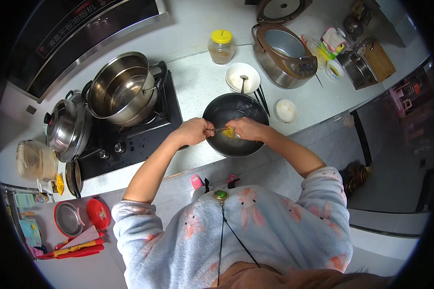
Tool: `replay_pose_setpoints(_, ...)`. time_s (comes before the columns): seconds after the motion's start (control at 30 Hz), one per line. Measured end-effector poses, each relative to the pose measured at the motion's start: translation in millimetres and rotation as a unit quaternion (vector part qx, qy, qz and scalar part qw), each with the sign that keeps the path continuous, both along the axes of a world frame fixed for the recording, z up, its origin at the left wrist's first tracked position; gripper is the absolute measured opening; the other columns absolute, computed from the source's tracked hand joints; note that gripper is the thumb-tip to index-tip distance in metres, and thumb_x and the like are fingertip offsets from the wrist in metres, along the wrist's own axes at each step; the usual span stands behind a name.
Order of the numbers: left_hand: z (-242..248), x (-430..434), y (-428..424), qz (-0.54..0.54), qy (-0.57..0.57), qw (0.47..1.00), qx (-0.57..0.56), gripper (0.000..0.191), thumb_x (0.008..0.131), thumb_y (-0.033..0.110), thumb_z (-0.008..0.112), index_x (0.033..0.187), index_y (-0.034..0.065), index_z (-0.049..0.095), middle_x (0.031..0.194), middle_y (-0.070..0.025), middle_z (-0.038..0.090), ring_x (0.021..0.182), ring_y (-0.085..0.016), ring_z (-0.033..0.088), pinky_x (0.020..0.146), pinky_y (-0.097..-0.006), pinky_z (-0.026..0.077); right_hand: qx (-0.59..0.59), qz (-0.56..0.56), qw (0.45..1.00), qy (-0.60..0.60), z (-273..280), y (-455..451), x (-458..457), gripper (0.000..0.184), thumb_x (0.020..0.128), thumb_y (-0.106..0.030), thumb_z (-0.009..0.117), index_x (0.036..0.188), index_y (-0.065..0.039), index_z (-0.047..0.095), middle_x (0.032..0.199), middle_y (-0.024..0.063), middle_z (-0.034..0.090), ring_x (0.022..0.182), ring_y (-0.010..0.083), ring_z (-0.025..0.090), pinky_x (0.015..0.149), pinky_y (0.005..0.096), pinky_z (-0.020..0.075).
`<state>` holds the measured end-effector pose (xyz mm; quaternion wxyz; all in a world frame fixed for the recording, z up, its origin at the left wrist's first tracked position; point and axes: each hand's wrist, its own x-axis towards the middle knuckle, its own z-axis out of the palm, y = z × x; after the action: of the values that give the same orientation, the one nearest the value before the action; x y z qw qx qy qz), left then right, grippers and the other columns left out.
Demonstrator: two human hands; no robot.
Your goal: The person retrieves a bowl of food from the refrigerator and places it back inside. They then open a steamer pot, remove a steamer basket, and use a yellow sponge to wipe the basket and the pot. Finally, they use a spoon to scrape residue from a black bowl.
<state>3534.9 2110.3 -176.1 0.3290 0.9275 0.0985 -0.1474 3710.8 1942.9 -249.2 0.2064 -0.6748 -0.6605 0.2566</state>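
A dark wok-like pan [235,108] sits at the counter's front edge. Over its left side my left hand [197,130] grips a thin metal utensil [220,129], whose other end reaches a yellow, soft-looking food piece [229,132]. My right hand [247,129] is closed on that yellow food above the pan; a small pale or shiny bit shows under its fingers, too small to name. Behind the pan a white bowl [234,77] holds white powder and a metal spoon [243,83]. Dark chopsticks [263,99] lie beside it. To the right is a small white bowl [286,111] with pale contents.
A large steel pot [121,88] stands on the black gas hob [135,142], with lidded cookware [63,124] to its left. A yellow-lidded jar [221,48] and an open rice cooker [285,57] stand at the back. The sink [358,68] is far right.
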Motion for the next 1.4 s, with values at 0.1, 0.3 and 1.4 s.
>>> replay_pose_setpoints(0.1, -5.2, -6.2, 0.7, 0.035, 0.002, 0.999, -0.017, 0.019, 0.089, 0.022, 0.060, 0.098, 0.0079, 0.067, 0.085, -0.0135, 0.067, 0.082, -0.029, 0.064, 0.074, -0.0369, 0.048, 0.052, -0.022, 0.998, 0.012, 0.0, 0.6, 5.4, 0.036, 0.078, 0.001, 0.044, 0.111, 0.001, 0.057, 0.106, 0.0232, 0.062, 0.100, 0.0396, 0.059, 0.088, 0.0433, 0.0468)
replay_pose_setpoints(0.3, -18.8, -21.8, 4.7, 0.079, -0.067, 0.982, -0.158, 0.021, 0.093, 0.018, 0.056, 0.100, 0.0018, 0.066, 0.088, -0.0124, 0.069, 0.082, -0.021, 0.064, 0.078, -0.0305, 0.048, 0.150, -0.074, 0.982, 0.091, 8.8, 1.1, 9.2, 0.037, 0.080, 0.001, 0.043, 0.115, 0.003, 0.055, 0.104, 0.0222, 0.063, 0.097, 0.0351, 0.062, 0.087, 0.0385, 0.0477)
replay_pose_setpoints(1.4, -82.8, 2.7, -118.0, 0.408, -0.246, 0.775, -0.416, 0.022, 0.098, 0.013, 0.046, 0.091, 0.0018, 0.064, 0.063, 0.0058, 0.047, 0.054, -0.004, 0.035, 0.048, -0.0225, 0.030, 0.162, -0.541, 0.581, 0.587, -22.1, 31.3, -62.5, 0.017, 0.098, -0.013, 0.046, 0.103, 0.001, 0.056, 0.090, 0.0078, 0.060, 0.076, 0.0187, 0.061, 0.067, 0.0317, 0.0513)
